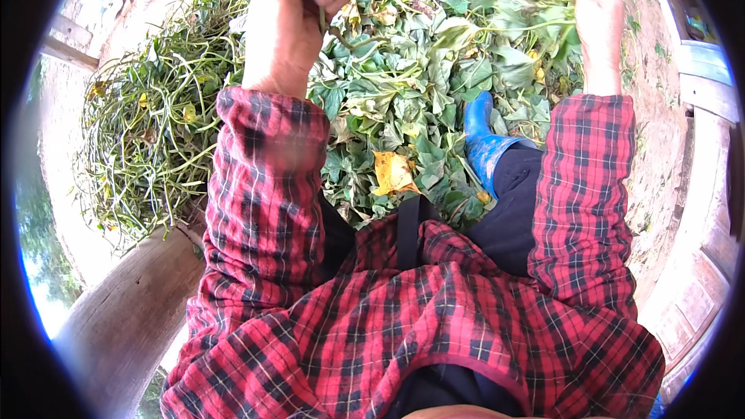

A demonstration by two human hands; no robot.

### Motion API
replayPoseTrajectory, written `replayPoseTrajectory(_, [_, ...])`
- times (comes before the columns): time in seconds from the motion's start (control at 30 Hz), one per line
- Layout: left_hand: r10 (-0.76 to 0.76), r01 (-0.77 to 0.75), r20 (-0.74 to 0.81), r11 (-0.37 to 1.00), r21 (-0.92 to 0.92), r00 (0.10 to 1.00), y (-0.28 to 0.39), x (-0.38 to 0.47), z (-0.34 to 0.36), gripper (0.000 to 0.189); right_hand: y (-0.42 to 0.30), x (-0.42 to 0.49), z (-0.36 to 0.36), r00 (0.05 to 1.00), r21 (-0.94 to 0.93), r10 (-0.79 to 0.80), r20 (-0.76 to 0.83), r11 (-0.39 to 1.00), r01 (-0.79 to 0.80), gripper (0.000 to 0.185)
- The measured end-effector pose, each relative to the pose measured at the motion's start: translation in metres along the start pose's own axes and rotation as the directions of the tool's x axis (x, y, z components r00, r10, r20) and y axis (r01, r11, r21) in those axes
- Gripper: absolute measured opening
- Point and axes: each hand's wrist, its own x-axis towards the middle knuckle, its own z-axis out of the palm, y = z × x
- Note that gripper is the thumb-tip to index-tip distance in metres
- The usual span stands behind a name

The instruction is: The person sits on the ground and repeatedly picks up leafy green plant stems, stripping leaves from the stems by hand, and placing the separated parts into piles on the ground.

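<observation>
My left hand, at the top of the view, has its fingers curled around a green vine stem. A brownish length of vine trails out below that hand. Farther right, my right hand pinches leafy vine stems between thumb and fingers. Some leaves by the right hand are blurred. Beneath and between both hands spreads a thick heap of cut leafy vines, mostly green and partly wilted. One large yellow leaf lies on the heap close to my lap.
On the left stands a tangled pile of mostly bare vine stems. A round wooden log slants below it. My blue rubber boot rests among the leaves. Bare ground and a pale built edge lie to the right.
</observation>
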Motion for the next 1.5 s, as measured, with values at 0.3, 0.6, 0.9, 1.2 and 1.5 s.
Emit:
replayPoseTrajectory(0.3, [0.036, -0.052, -0.045, 0.906, -0.419, 0.998, 0.005, 0.003, -0.007, 0.026, 0.006, -0.091, 0.054, 0.656, -0.165, 0.148, 0.74, 0.986, -0.037, 0.032])
replayPoseTrajectory(0.6, [0.071, -0.092, -0.059, 0.797, -0.597, 0.996, 0.012, 0.004, 0.002, 0.024, 0.052, -0.213, 0.114, 0.323, -0.229, 0.146, 0.935, 0.944, 0.236, 0.049])
replayPoseTrajectory(0.9, [0.124, -0.119, -0.036, 0.774, -0.622, 0.992, 0.02, 0.0, 0.007, 0.026, 0.079, -0.232, 0.137, 0.26, -0.168, 0.202, 0.944, 0.975, -0.148, 0.017])
replayPoseTrajectory(1.2, [0.347, -0.113, -0.364, 0.84, 0.53, 0.864, 0.031, 0.001, -0.002, 0.028, -0.041, -0.142, 0.09, 0.233, -0.006, 0.206, 0.951, 0.761, -0.648, 0.039])
replayPoseTrajectory(1.5, [-0.026, 0.119, -0.121, 0.463, 0.878, 0.992, -0.005, -0.01, 0.008, 0.029, -0.096, -0.105, 0.042, 0.448, 0.094, 0.1, 0.888, 0.915, -0.391, 0.039])
